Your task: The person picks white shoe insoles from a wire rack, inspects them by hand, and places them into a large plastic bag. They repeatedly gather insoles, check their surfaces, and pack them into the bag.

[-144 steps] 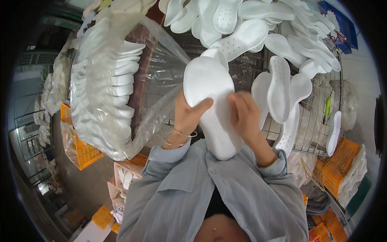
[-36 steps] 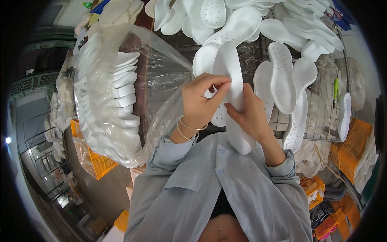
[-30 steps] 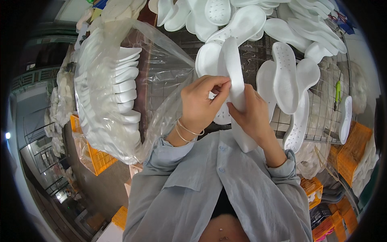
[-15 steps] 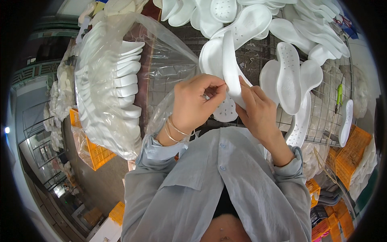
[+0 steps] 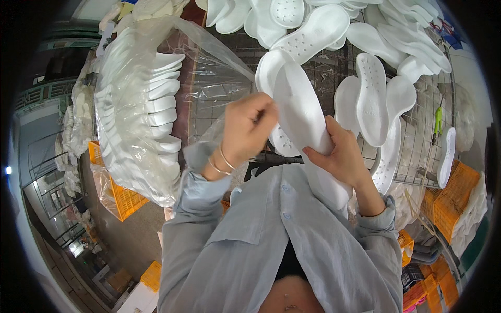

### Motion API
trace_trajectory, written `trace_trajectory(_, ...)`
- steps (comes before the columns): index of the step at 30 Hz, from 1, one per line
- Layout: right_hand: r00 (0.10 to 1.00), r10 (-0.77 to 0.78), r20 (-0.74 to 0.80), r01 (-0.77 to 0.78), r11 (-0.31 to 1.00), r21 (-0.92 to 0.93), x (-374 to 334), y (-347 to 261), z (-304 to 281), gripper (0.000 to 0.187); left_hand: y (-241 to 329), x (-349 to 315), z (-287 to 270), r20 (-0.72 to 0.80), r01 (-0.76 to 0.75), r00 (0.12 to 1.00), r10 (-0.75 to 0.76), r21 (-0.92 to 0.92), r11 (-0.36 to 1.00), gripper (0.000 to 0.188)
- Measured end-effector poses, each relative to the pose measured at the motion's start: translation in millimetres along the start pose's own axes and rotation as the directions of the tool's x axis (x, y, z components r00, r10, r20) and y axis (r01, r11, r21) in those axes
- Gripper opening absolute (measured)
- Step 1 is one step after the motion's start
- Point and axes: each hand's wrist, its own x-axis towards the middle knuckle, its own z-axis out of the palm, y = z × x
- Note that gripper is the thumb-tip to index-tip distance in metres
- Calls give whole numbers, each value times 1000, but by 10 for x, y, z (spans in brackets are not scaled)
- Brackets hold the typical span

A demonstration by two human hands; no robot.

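My right hand (image 5: 345, 157) grips a long white foam insole (image 5: 303, 107) by its right edge, thumb on the smooth upper face. The insole slants across in front of my shirt, its wide end pointing away from me. Beside its left edge, my left hand (image 5: 247, 126) is closed with the fingers curled in and slightly blurred; whether anything is pinched there is hidden. Behind the held insole lie another white insole (image 5: 265, 71) and a perforated one (image 5: 282, 142), both partly covered. To the right, a dotted white insole (image 5: 372, 99) rests on others.
A clear plastic bag (image 5: 122, 99) packed with a row of white insoles stands at left. More insoles (image 5: 396, 44) heap at the far side of the wire-mesh table (image 5: 417, 135). Green-handled snips (image 5: 438, 122) lie at right. Orange crates (image 5: 451, 201) stand lower right.
The held insole has turned from edge-on to show its broad face, its near end swinging down toward my shirt. My left hand has drawn slightly left, off its edge.
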Motion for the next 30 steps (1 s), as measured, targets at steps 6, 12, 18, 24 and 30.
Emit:
trace_trajectory(6,999,-12,-51,6,994,-111,16,-58,13,35,156,-205,319,-89,-108,990,108,-3,994,9)
trace_trajectory(12,979,-143,-146,92,946,-311,-18,33,197,37,247,-168,328,-96,-187,972,214,232,954,9)
trace_trajectory(18,979,160,-127,-194,922,-335,231,123,-57,39,-671,-54,377,159,-252,967,197,527,812,22)
trace_trajectory(24,688,-435,-581,-471,341,-813,787,707,-708,60,-1506,-117,386,-110,460,887,-448,263,848,42)
trace_trajectory(30,842,494,-215,-445,863,239,2296,1737,209,64,-1726,-122,994,45,608,724,-688,-514,606,53)
